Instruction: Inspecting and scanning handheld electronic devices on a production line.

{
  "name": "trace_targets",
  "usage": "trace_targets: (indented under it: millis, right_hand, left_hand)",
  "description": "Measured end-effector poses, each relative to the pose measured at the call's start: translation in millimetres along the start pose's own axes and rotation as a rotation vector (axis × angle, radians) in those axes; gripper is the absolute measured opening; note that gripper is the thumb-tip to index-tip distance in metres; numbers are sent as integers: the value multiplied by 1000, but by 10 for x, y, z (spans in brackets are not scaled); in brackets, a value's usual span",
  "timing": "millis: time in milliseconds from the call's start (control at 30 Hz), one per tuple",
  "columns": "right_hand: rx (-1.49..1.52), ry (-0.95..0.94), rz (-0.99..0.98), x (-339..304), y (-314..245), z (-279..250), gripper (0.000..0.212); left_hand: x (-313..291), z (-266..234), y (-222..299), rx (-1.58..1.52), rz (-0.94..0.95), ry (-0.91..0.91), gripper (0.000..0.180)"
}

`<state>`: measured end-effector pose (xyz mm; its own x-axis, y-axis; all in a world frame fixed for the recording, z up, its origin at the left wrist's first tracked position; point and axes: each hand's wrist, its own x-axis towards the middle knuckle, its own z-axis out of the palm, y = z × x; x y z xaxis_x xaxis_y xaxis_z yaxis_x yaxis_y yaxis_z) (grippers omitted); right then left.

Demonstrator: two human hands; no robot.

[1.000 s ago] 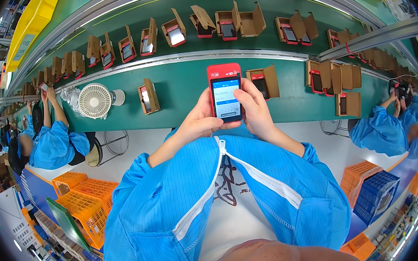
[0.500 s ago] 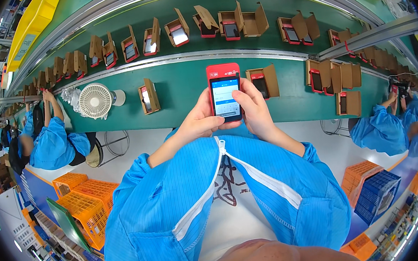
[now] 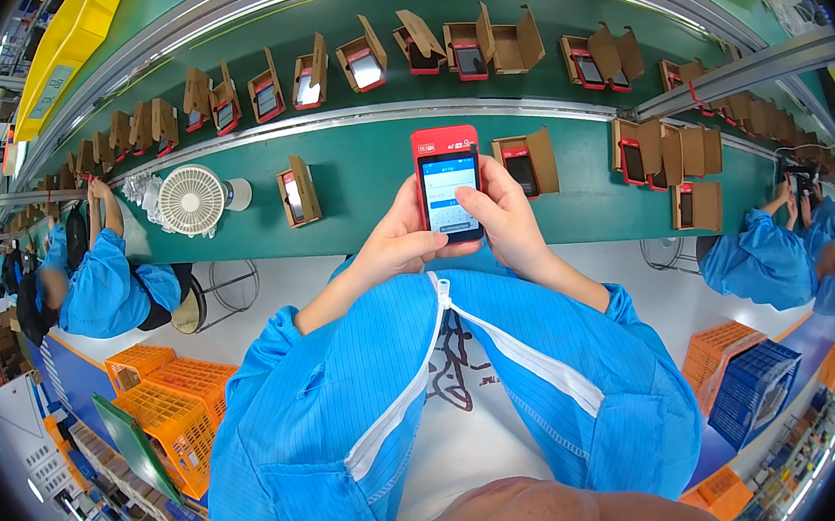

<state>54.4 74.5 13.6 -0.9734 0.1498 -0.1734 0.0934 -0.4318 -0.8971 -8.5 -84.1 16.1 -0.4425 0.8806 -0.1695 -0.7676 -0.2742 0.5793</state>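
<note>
- The red handheld device (image 3: 443, 183) is at the centre of the frame, held above the tabletop (image 3: 360, 181), its screen lit.
- The left hand (image 3: 397, 239) has its fingers closed around the device's left edge, thumb across the lower end.
- The right hand (image 3: 512, 213) grips the right edge with its fingers; its thumb lies over the screen, though whether it presses cannot be told.
- Done so far: the device is on, showing what looks like an entry page with a keypad.
- Left, by judgement: the on-screen entry seems unfinished, and the device is out of any box.
- Left of centre, an open cardboard box (image 3: 305, 184) holds a similar device.
- Along the top of the frame, a row of open boxes (image 3: 373, 36) mostly holds more; whether those are finished is unclear.
</note>
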Motion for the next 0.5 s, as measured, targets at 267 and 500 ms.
trace_targets:
  millis: [267, 500]
  right_hand:
    - [62, -6, 4, -8, 5, 62, 39]
    - [50, 7, 6, 4, 10, 112, 39]
  left_hand:
    - [-34, -6, 43, 2, -8, 1, 81]
    - [-70, 23, 90, 11, -7, 31, 80]
